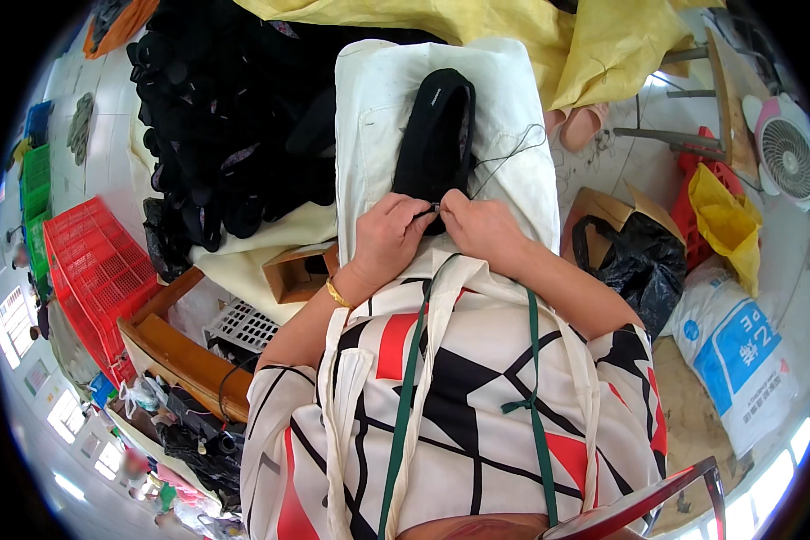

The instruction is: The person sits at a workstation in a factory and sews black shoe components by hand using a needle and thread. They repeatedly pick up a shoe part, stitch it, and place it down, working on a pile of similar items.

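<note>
A black fabric shoe point(434, 135) lies lengthwise on a white cloth-covered pad point(369, 135) in front of me, its opening along the right side and its heel end toward me. My left hand point(391, 236) is closed in a pinch on the near end of the shoe. Against it, my right hand point(481, 227) pinches too; a small shiny bit shows between the fingertips, too small to name. Loops of dark thread point(510, 160) trail over the pad beside the shoe, to the right.
A large heap of black shoes point(234, 117) lies left of the pad. Yellow sheeting point(495, 22) hangs beyond it. On the right are a cardboard box with a black plastic bag point(643, 261), a white sack point(738, 351) and a fan point(787, 153). Red crates point(99, 270) stand left.
</note>
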The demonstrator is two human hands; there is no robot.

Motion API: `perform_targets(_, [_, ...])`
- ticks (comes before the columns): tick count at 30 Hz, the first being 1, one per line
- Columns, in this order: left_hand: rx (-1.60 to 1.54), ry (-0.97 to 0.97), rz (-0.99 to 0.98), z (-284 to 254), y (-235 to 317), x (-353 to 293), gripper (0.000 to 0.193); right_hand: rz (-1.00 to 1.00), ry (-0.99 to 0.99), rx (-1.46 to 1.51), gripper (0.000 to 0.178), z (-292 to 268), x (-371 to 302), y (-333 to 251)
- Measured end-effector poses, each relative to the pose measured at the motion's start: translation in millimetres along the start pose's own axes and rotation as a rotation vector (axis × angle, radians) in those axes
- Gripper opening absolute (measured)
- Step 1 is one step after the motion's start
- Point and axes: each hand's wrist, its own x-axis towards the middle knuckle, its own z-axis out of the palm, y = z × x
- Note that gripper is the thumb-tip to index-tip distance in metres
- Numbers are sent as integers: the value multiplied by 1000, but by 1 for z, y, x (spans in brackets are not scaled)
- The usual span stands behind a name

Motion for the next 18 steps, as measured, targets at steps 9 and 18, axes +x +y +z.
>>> perform_targets(9, [-101,14,38,5,-5,-3,18,92,107,352,18,0,4,-3])
perform_targets(18, [67,29,157,8,-6,-1,14,-28,-42,287,17,-41,25,-5])
